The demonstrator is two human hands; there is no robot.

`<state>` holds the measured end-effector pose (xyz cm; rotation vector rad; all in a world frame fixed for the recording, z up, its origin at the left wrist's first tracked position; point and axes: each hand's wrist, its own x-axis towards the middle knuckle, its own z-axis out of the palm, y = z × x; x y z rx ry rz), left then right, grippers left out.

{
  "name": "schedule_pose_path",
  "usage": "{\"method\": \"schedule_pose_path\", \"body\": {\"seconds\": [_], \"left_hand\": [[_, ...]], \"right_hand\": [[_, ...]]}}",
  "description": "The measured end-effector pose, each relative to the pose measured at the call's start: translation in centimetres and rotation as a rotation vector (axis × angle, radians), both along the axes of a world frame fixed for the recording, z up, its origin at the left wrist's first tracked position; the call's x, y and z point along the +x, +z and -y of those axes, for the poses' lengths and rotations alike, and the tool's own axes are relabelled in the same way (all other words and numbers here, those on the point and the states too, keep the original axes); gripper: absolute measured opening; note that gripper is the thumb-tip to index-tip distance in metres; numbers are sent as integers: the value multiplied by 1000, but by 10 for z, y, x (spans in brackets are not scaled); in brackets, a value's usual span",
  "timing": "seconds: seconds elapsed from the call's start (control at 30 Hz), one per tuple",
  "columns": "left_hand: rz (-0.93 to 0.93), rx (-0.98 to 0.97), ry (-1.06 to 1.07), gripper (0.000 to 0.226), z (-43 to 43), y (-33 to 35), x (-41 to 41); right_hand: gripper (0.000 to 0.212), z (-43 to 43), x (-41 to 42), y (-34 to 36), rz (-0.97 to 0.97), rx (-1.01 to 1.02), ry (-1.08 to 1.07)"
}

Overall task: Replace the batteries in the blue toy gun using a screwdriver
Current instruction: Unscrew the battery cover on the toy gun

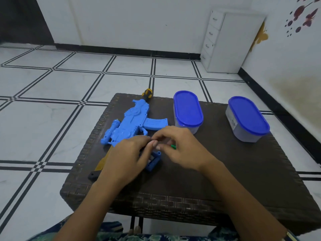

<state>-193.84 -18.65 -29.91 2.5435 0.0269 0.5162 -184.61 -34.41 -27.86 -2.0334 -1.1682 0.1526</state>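
On the dark woven tabletop (243,171) the blue toy gun (132,122) lay flat: light, hollow plastic (probably slippery), best steadied at its grip (153,161). There the left hand (126,157) and right hand (184,150) met, fingers curled; clamped on what, I could not tell.

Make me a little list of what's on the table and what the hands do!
table: dark woven
toy gun: blue, lying flat
screwdriver: yellow-black handle, beyond the gun
boxes: two, blue lids on, right of gun
left hand: over the gun's grip, blurred
right hand: fingers pinch a small green piece
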Motion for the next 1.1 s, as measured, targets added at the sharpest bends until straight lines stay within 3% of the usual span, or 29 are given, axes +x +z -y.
{"method": "schedule_pose_path", "body": {"seconds": [0.07, 0.17, 0.27, 0.37, 0.43, 0.7, 0.9, 1.0, 1.1], "left_hand": [[76, -42, 24, 38, 3, 1, 2], [158, -130, 24, 38, 7, 3, 4], [-6, -197, 25, 69, 7, 5, 1], [-241, 67, -74, 81, -6, 0, -2], [-337, 195, -162, 85, -14, -2, -1], [-391, 193, -211, 74, -22, -3, 5], [-384, 177, -214, 77, -24, -7, 6], [-408, 163, -219, 77, -23, -6, 7], [-423, 154, -221, 78, -23, -5, 8]], "right_hand": [[23, 2, -2, 3, -92, 27, -13], [10, 2, -5, 9, -151, 149, -173], [11, 9, 4, 11, -318, 218, -533], [11, 22, 17, 7, -658, 280, -811], [8, 25, 21, 3, -747, 272, -870], [7, 24, 23, -13, -374, -70, -962], [44, 25, 6, 5, -84, -609, -808], [49, 22, 2, 9, -72, -830, -597], [42, 21, 5, 5, -147, -806, -496]]}}
